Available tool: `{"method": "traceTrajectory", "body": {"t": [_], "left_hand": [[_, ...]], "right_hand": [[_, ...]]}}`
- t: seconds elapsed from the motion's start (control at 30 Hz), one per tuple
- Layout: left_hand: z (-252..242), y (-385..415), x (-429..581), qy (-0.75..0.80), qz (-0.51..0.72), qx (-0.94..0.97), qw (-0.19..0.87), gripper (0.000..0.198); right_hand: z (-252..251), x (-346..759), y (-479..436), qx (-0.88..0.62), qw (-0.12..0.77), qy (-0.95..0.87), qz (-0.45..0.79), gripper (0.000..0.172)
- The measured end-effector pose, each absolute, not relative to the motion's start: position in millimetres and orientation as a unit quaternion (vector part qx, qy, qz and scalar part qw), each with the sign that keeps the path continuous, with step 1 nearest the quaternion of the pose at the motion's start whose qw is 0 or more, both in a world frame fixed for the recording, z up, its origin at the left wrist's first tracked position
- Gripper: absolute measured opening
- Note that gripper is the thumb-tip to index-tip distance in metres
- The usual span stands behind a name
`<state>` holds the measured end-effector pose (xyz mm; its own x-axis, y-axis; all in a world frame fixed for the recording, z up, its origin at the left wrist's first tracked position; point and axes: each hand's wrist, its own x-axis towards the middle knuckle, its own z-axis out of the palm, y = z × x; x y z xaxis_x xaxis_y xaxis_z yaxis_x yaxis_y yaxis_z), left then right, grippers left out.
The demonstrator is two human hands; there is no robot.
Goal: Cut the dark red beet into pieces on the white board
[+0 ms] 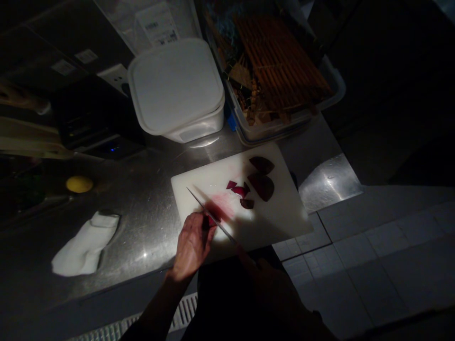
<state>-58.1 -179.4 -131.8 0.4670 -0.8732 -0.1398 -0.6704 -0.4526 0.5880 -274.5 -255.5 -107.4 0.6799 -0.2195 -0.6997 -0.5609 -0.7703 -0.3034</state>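
L hand [194,244]: fingers curled, closed on small dark-red beet piece [212,220], just beside blade of long steel chef's knife [213,216]. R hand [265,289], in shadow: fingers appear closed on knife handle; exact grip unclear. Dark-red beet wedges [262,184] lie on pink-stained white rectangular plastic cutting board [287,208], atop stainless-steel counter [142,227]. Nearby on counter: white folded cloth [85,246], round yellow fruit [79,184]. Beyond board: white lidded plastic tub [174,85], clear plastic tub [330,85] holding wooden slat mat [280,61].

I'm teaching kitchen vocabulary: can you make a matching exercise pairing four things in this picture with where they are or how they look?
Things:
1 beetroot pieces
2 yellow fruit
3 white cloth
4 plastic tub

Descriptions:
A crumpled, near the front edge of the steel counter
B lidded, behind the cutting board
C dark red, on the cutting board
D round, at the counter's far left

Pairs: 1-C, 2-D, 3-A, 4-B
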Motion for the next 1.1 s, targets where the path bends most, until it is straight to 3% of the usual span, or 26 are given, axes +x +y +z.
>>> {"method": "traceTrajectory", "body": {"t": [0.67, 0.9, 1.1], "left_hand": [[-134, -179, -56, -0.477, -0.198, 0.823, 0.235, 0.024], [-135, -178, -56, -0.476, -0.191, 0.823, 0.245, 0.027], [-134, -176, -62, -0.458, -0.201, 0.824, 0.266, 0.033]], "right_hand": [[-102, -263, -259, -0.855, 0.287, 0.231, 0.364, 0.093], [-119, -251, -261, -0.851, 0.325, 0.266, 0.315, 0.083], [-121, -274, -276, -0.819, 0.411, 0.335, 0.219, 0.068]]}}
